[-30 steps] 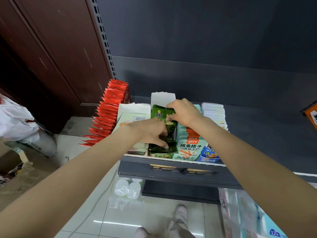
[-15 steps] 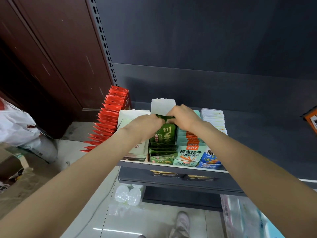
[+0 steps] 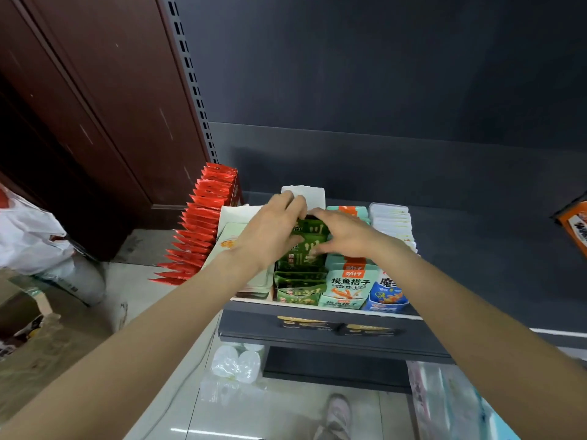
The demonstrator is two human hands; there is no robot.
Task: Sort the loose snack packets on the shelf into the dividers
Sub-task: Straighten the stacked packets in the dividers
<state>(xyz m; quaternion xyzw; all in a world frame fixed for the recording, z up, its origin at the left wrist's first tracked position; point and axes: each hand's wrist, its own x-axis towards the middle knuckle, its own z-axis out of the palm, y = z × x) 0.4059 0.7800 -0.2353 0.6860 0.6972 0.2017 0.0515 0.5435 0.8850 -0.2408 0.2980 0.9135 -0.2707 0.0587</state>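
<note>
Both hands on dark green packets (image 3: 305, 249) with pale print, standing upright in white divider (image 3: 303, 193): left hand (image 3: 270, 230) at 9 o'clock gripping, right hand (image 3: 344, 231) at 3 o'clock, fingers flat, pressing.

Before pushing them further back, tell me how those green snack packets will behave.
The green packets look like thin, glossy film pouches, so probably light and a bit slippery. Standing on edge in a row, they will likely lean or fan over unless both hands, left hand and right hand, brace them.
</note>
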